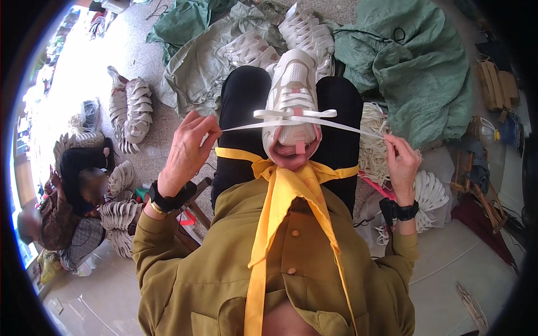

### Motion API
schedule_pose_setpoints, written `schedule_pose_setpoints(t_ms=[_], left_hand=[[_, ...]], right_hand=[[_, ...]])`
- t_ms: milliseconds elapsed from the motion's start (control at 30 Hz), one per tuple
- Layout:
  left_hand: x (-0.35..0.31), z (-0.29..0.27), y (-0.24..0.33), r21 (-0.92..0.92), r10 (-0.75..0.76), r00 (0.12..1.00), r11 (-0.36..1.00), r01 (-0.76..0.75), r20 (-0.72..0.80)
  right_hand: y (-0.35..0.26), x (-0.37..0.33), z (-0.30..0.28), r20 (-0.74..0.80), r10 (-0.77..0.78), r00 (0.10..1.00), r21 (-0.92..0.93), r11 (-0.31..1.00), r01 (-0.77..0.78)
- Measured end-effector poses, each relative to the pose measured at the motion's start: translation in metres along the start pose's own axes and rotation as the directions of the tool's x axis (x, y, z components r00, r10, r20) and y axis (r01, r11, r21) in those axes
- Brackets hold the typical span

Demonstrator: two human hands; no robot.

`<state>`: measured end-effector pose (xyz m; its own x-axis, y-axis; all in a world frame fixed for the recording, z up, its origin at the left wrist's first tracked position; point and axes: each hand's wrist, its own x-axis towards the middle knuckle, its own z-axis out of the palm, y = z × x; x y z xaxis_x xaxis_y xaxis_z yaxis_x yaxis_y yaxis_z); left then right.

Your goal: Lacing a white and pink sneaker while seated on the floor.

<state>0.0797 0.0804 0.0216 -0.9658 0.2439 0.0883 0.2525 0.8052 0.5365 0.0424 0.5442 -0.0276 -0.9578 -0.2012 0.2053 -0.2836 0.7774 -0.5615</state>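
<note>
A white and pink sneaker [293, 75] rests between my knees, its toe pointing away from me and its pink-lined opening toward my body. White shoelace [295, 115] crosses its tongue, with a bow loop sticking out on each side. My left hand [188, 147] pinches one lace end and draws it out to the left. On the other side, my right hand [400, 165] pinches the opposite end, held out to the right. Both strands look taut. The knot itself is partly covered by the crossing lace. Yellow cloth [291, 193] lies just behind the heel.
A pile of loose white laces [372, 140] lies beside my right knee. Green sacks [426, 73] and more white shoes [308, 33] are ahead. Stacked white shoe parts [137, 109] stand on the left floor, near another person [84, 179]. A wooden stool [479, 185] is far right.
</note>
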Motion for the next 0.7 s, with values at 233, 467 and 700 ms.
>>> schedule_pose_setpoints(t_ms=[233,467,700], left_hand=[[-0.014,-0.001,-0.015,-0.099,-0.237,0.962,0.963,0.251,0.134],[-0.021,-0.004,-0.021,-0.069,-0.253,0.924,0.957,0.283,0.288],[0.004,-0.027,-0.002,-0.119,-0.172,0.895,0.964,0.240,0.411]], right_hand=[[0.017,-0.005,0.010,0.103,0.161,0.982,0.153,0.972,-0.175],[0.019,0.000,0.022,0.335,0.194,0.922,0.146,0.956,-0.254],[0.018,0.023,0.020,0.607,0.199,0.770,0.377,0.781,-0.499]])
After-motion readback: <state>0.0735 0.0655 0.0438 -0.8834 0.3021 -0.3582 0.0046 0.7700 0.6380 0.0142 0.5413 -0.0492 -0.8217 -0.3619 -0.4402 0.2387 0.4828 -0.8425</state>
